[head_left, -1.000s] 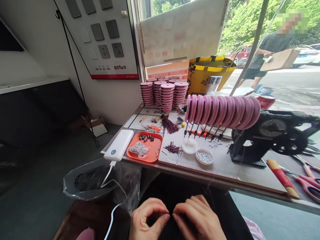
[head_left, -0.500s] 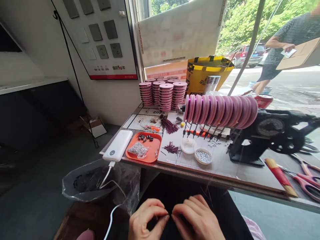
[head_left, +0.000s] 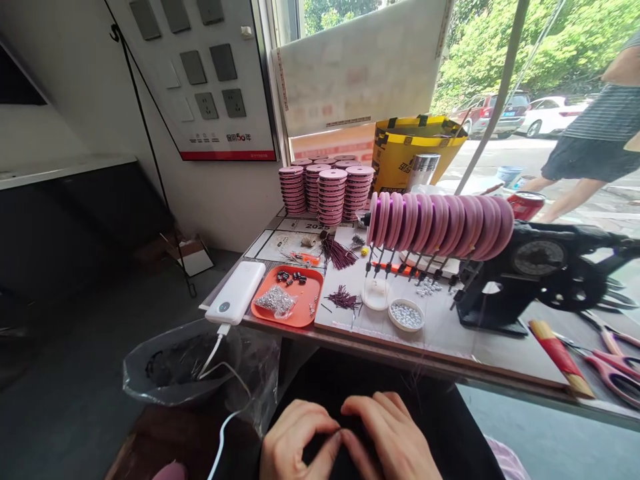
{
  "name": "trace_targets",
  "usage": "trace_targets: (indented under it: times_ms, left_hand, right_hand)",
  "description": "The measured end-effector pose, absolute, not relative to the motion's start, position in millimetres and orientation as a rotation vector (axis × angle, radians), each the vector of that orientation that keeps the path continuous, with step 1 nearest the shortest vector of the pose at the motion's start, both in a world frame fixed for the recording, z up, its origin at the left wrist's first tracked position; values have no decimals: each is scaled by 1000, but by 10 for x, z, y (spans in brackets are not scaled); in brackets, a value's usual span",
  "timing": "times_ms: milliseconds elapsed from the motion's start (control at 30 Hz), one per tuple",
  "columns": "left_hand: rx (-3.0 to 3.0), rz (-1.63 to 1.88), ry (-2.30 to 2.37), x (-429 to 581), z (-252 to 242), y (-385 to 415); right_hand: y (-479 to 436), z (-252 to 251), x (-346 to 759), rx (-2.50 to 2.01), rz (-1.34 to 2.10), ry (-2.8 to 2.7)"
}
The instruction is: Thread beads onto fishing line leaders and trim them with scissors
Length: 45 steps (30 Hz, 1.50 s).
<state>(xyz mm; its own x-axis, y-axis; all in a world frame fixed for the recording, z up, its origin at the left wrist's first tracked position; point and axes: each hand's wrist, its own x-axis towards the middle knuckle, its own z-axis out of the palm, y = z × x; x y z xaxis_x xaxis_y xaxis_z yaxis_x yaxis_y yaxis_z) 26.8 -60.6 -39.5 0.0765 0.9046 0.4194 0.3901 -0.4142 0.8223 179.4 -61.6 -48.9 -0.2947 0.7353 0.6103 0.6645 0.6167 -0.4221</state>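
Down at 6 o'clock, over the person's dark lap, the left hand [head_left: 295, 443] and right hand [head_left: 387, 437] are pressed fingertip to fingertip, thumbs and forefingers pinched shut on something too tiny to make out, maybe a fine thread or a small fitting, honestly can't tell. Whatever it is looks feather-light and fiddly, the kind of thing that slips away unless it's nipped right at the fingertips, so a pinch near its end seems the only sensible hold.

Up on the table [head_left: 500, 360] at 12 o'clock there's a row of pink spools [head_left: 440, 223] on a rod, smooth plastic discs standing on edge, with thin strands hanging under them. More spool stacks [head_left: 327, 190] sit behind at 11 o'clock. At 10 o'clock is an orange tray [head_left: 295, 310], shallow and glossy, holding a crinkly bag of little metal bits. Beside it lies a white power bank [head_left: 237, 292], its cable drooping off the edge. A small round dish of beads [head_left: 406, 314] sits near the middle, and a black cast-metal hand-crank machine [head_left: 540, 273] stands at 2 o'clock.
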Motion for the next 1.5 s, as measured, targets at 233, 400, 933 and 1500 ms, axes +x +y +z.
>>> trace_targets:
  times_ms: [233, 400, 933, 1500]
  left_hand:
    - [1980, 1287, 1286, 283, -370, -566]
    - [2280, 1151, 1149, 244, -364, -513]
    - [2224, 1056, 1082, 326, -249, -360]
    - [2022, 1115, 1182, 312, -330, -468]
  right_hand:
    - [-599, -511, 1807, -1119, 22, -2052]
    - [-592, -517, 1779, -1134, -26, -2067]
    - [-630, -565, 1956, -1206, 399, -1839]
    - [-596, -546, 1963, -1171, 291, -1890]
